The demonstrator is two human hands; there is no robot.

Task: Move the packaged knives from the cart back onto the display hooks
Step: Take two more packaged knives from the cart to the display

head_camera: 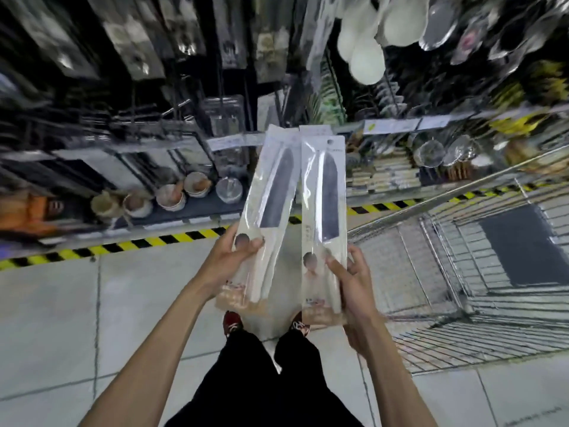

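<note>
Pale floor tiles (61, 318) lie under the person. The left hand (229, 257) grips the left knife (274, 192) at the pack's lower end, fingers curled round it. The right hand (354, 288) grips the right knife (326, 204) likewise. Both packs are out of the cart (446, 272) at right, where no more packs show. Neither hangs yet on the blurred hooks (132, 118) beyond, so the hanging is left to do.

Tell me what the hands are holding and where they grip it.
The left hand holds the left knife pack, the right hand the right knife pack, each by its lower, handle end.
</note>
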